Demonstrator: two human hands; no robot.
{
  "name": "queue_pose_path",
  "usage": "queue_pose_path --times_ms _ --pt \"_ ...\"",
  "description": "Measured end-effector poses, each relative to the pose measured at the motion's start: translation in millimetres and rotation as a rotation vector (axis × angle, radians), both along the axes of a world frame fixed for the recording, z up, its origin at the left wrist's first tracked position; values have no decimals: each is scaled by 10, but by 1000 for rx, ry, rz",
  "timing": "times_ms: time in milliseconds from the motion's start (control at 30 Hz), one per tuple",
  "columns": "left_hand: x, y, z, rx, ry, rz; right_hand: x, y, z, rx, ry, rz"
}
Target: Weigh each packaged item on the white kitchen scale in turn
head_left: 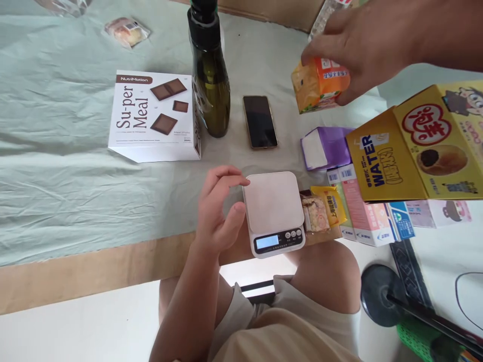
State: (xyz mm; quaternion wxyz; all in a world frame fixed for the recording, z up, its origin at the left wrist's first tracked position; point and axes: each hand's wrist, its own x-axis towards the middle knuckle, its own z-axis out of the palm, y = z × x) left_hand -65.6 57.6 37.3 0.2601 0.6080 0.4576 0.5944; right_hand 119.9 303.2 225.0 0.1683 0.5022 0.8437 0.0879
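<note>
One orange carton [320,84] is pinched in the right hand [372,48]; the left hand [219,213], fingers spread, rests beside one scale [274,211] at the desk's [56,201] near edge.

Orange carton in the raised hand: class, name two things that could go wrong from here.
The right hand pinches the orange carton only at its top, in mid-air; it might slip onto the phone. The kitchen scale overhangs the table edge, so weight might tip it.
</note>
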Motion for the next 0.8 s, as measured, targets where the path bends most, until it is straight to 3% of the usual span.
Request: queue_pose_path --times_ms 33,200,333,533,800 --pt "4 4 4 2 -13 5 57 106 -75 -38 -96 15" --pt "2 22 27 -25 -29 18 418 532 -508 -258 157 16" --pt "11 34 57 -10 -67 29 591 687 -748 -321 167 -16" --pt "16 39 92 10 -69 45 612 801 -857 -307 69 -142" --pt "-16 -28 106 0 -116 34 554 661 -961 -324 -52 -314"
